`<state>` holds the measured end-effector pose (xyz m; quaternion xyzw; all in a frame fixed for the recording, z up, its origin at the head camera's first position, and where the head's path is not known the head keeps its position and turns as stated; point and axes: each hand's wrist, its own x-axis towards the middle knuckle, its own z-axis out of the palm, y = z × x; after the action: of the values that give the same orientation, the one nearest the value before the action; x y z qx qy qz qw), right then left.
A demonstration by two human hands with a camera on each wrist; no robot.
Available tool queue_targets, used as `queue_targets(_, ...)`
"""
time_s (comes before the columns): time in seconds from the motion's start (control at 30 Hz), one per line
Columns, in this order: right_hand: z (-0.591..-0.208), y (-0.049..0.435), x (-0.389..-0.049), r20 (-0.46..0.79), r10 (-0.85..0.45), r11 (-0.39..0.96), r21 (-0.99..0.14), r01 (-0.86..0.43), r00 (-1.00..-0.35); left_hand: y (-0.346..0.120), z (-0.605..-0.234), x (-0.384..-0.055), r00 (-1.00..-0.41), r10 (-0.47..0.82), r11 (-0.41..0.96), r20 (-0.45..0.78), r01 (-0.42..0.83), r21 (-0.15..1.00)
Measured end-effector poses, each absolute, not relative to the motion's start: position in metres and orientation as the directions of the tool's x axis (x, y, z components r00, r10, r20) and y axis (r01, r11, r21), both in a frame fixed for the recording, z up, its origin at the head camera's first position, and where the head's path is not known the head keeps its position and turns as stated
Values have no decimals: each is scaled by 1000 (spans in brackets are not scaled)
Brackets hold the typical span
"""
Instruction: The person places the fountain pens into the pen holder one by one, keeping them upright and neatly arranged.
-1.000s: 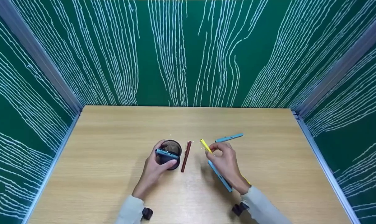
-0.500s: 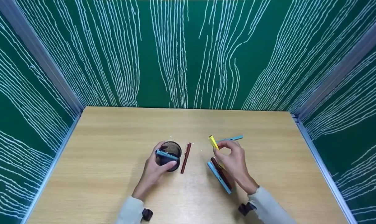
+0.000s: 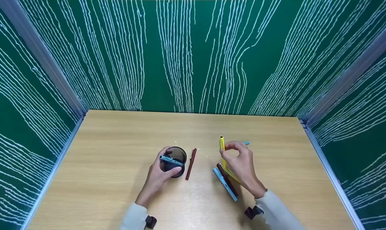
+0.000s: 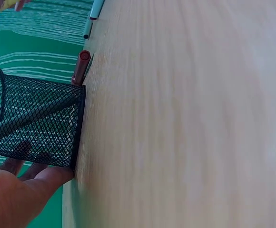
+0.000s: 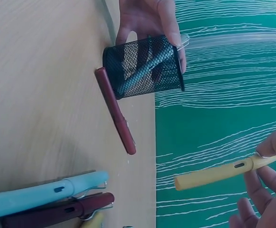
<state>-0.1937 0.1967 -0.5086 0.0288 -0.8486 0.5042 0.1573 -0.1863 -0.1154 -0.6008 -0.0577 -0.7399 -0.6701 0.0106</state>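
A black mesh pen cup (image 5: pixel 145 66) stands on the table, gripped by my left hand (image 3: pixel 157 175) with thumb and fingers around its sides. One blue pen (image 3: pixel 171 160) leans inside it, its clip end over the rim. My right hand (image 3: pixel 243 166) pinches a yellow pen (image 3: pixel 222 144) between thumb and fingertips, above the table and nearly upright. A dark red pen (image 3: pixel 191 164) lies just right of the cup. Below my right hand lie a light blue pen (image 3: pixel 224 184), a second dark red pen (image 3: pixel 227 179) and another yellow pen (image 3: pixel 232 176), partly covered.
A blue pen (image 3: pixel 246 142) lies farther back, mostly hidden behind my right hand. The wooden table (image 3: pixel 125 134) is bounded by green walls (image 3: pixel 196 64) with white wavy lines. Small white specks dot the tabletop near the red pen.
My right hand has moved to the right with the yellow pen and turned it more upright, uncovering the dark red pen beneath. My left hand stays on the cup.
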Motion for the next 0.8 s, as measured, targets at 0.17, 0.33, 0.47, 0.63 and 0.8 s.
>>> queue_targets(0.17, -506, 194, -195, 313, 93, 481, -845, -233, -945, -114, -600, -186, -992, 77, 86, 101, 107, 990)
queue_targets(0.33, -504, 186, -196, 320, 73, 474, -845, -249, -945, -115, -600, -184, -994, 70, 87, 79, 85, 993)
queue_targets(0.47, -502, 181, -197, 344, 64, 471, -838, -276, -937, -115, -600, -185, -994, 71, 88, 79, 85, 992)
queue_targets(0.63, -499, 176, -199, 379, 48, 460, -830, -317, -924, -115, -600, -185, -993, 75, 92, 96, 103, 990)
queue_targets(0.8, -496, 170, -200, 400, 26, 448, -824, -347, -916, -114, -600, -185, -992, 77, 77, 101, 107, 991)
